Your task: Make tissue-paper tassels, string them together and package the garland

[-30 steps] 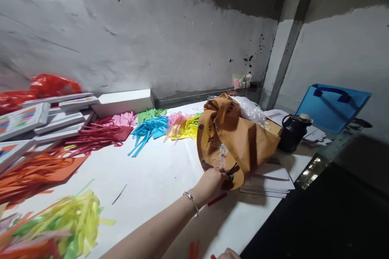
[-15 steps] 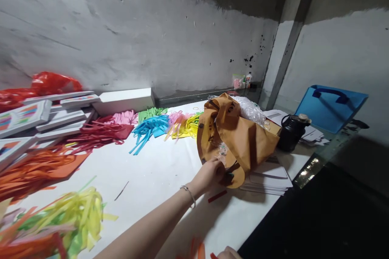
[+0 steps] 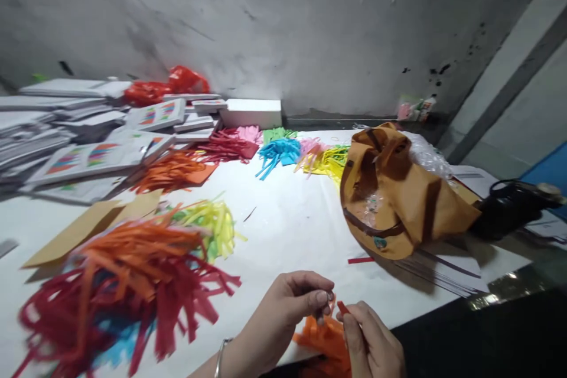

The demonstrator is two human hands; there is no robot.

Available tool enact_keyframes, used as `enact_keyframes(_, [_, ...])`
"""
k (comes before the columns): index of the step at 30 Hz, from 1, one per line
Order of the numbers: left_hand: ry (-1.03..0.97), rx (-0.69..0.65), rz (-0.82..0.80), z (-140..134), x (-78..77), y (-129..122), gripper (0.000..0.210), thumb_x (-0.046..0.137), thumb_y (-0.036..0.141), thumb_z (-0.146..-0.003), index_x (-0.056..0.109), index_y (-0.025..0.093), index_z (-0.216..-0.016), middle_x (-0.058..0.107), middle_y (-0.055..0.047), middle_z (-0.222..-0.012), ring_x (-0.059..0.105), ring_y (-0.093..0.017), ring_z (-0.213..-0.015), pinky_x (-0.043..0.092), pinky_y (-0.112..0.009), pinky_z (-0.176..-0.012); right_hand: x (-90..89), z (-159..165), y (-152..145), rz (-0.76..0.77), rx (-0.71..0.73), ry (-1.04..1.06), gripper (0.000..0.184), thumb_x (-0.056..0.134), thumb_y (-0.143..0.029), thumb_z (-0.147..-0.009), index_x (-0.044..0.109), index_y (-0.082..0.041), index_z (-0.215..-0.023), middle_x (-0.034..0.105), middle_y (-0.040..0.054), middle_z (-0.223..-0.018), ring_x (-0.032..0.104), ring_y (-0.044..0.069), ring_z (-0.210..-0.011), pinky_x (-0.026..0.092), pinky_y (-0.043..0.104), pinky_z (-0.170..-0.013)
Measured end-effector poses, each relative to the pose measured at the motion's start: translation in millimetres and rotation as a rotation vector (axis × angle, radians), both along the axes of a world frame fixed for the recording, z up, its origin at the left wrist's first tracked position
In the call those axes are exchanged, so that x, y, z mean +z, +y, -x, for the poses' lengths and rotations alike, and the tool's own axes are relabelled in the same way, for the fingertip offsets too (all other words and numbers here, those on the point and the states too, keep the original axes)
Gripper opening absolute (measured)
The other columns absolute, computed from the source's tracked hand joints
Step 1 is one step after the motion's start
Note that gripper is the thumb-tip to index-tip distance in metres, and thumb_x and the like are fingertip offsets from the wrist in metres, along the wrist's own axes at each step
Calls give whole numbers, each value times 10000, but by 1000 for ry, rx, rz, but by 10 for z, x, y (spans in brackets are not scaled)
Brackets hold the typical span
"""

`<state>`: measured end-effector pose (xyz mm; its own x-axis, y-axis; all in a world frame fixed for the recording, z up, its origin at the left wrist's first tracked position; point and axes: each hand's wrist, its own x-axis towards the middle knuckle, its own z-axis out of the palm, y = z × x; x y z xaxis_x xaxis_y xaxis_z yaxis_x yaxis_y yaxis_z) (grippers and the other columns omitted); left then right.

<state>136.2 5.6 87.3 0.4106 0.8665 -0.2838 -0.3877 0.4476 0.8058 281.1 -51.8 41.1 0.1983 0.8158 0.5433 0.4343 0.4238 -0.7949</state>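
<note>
My left hand (image 3: 292, 313), with a bracelet at the wrist, pinches a small shiny, clear-looking thing (image 3: 330, 295) between thumb and fingers; its kind is too small to tell. Close beside it, my right hand (image 3: 374, 339) grips the end of a red-orange strip (image 3: 342, 308). Below and between both hands hangs a bunch of orange strips (image 3: 325, 336), partly hidden by the right hand. Ahead to the right stands a crumpled brown bag (image 3: 398, 189), its mouth open, with small clear pieces (image 3: 372, 204) inside.
A big pile of multicoloured fringed strips (image 3: 146, 271) lies at left on the white tabletop (image 3: 287, 218). Coloured fringe bunches (image 3: 279, 153) line the back. Stacked white boxes (image 3: 88, 156) stand far left. A black bottle (image 3: 509, 209) is beside the bag, near the table's right edge.
My left hand has left the bag's mouth and come back to my right hand, now pinching a small shiny thing. The view has swung left, showing more of the pile and boxes.
</note>
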Motion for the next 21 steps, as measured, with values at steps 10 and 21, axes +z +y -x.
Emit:
enact_keyframes(10, [-13,282,-37,617,-167,-480,208,870,317,-714,776,142,-776,647,2,-617,542,-83,-555,433,-193,-570,74,585,-85,-34,229,-250,166,486,-155,-976,621,-221,-906,599,2,-694,593,149,-609,453,233,-594])
enact_keyframes(21, [262,336,-356,1038,-254,-645,249,743,398,-843,730,158,-777,657,-19,-706,561,-108,-600,440,-205,-572,251,792,-81,111,420,-431,250,436,-201,-990,573,-216,-781,541,-29,-652,560,110,-583,403,213,-579])
